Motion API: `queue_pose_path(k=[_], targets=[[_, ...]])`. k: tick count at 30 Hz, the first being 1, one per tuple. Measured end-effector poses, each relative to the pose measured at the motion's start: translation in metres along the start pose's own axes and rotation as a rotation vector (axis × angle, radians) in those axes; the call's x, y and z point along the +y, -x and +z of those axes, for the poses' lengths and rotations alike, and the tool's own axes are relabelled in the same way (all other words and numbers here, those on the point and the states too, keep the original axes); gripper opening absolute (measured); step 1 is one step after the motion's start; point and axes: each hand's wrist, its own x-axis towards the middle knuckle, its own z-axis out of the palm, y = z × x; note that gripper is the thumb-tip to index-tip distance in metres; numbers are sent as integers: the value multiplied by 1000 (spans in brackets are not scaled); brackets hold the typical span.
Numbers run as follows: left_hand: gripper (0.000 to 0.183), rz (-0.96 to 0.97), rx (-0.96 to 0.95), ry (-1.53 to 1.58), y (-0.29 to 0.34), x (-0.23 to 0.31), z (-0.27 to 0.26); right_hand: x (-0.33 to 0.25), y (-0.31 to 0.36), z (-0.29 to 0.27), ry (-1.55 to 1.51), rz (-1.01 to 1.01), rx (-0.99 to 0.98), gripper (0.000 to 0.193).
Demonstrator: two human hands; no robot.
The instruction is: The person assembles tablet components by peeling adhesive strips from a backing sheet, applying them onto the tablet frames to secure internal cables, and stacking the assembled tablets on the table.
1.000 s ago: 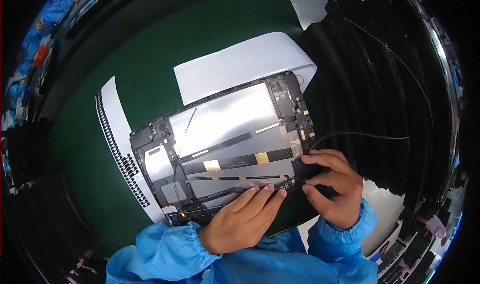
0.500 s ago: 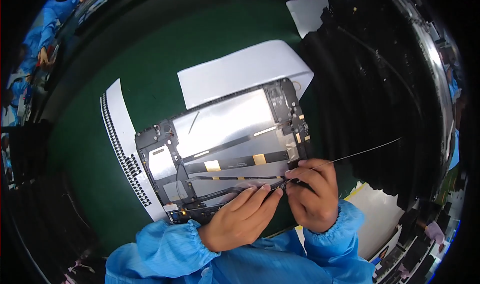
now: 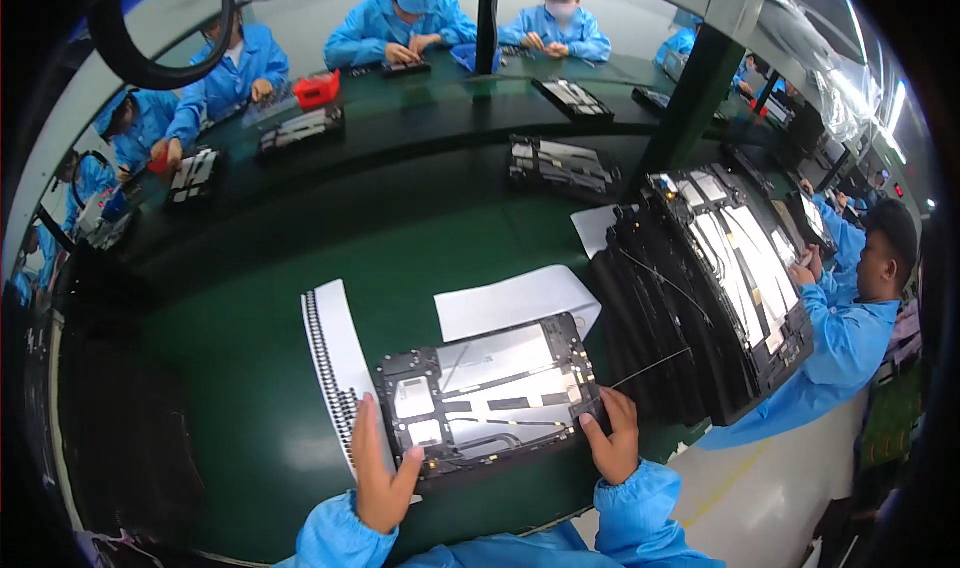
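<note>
Now the tablet (image 3: 497,364) is seen between the two hands, over the green table (image 3: 240,388). Its left end is framed by the left hand (image 3: 380,483), thumb and fingers spread wide; its near right corner is pinched by the right hand (image 3: 617,448). Beyond the left hand, a white strip (image 3: 342,343) is laid out; rightward of the right hand, a stack (image 3: 715,368) is piled.

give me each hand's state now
Left hand: open, spread at the left end of the opened tablet.
Right hand: holding its right end.
</note>
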Motion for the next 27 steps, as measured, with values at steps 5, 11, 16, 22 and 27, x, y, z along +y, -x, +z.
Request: queue_pose_path(k=[5, 11, 16, 22, 27], targets=[[81, -98, 53, -106, 5, -22, 18, -12, 0, 23, -149, 58, 81, 42], [84, -193, 233, 308, 25, -26, -55, -91, -21, 44, -444, -56, -20, 44], [78, -362, 594, 385, 68, -65, -99, -152, -43, 141, -631, -188, -365, 45], [78, -535, 944, -74, 90, -86, -94, -189, -64, 273, -639, -250, -723, 54], [80, -617, 844, -307, 92, -91, -78, -207, -77, 302, -400, -449, -886, 57]])
